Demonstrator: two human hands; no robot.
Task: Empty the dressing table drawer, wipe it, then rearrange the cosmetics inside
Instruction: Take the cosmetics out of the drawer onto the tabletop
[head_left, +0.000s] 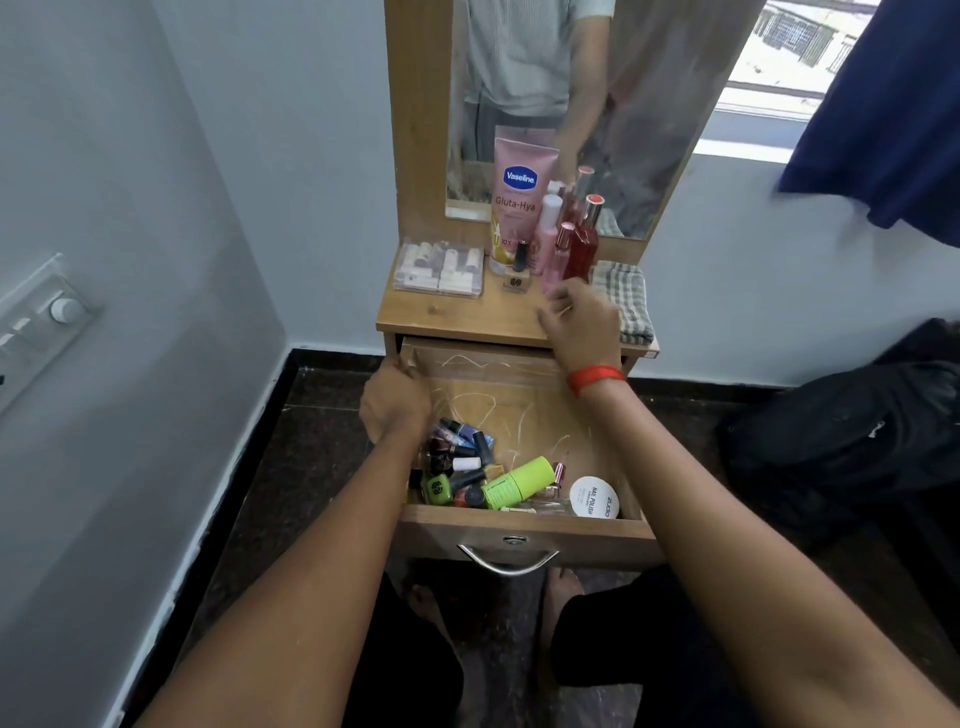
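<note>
The wooden drawer (519, 527) is pulled out below the dressing table top (457, 317). At its front lie several nail polish bottles (457, 457), a green tube (517, 483) and a white nail polish remover jar (595, 499). My left hand (395, 400) grips the drawer's left side wall. My right hand (582, 325) hovers over the table top next to the pink and red bottles (566, 244), fingers curled and apart, holding nothing that I can see. A pink Vaseline tube (519, 197), a small polish bottle (517, 273) and a clear box (439, 267) stand on top.
A checked cloth (628, 301) lies folded at the table's right end. A mirror (649, 104) rises behind the bottles. A wall stands close on the left with a switch panel (36, 327). A black bag (841, 431) sits on the dark floor to the right.
</note>
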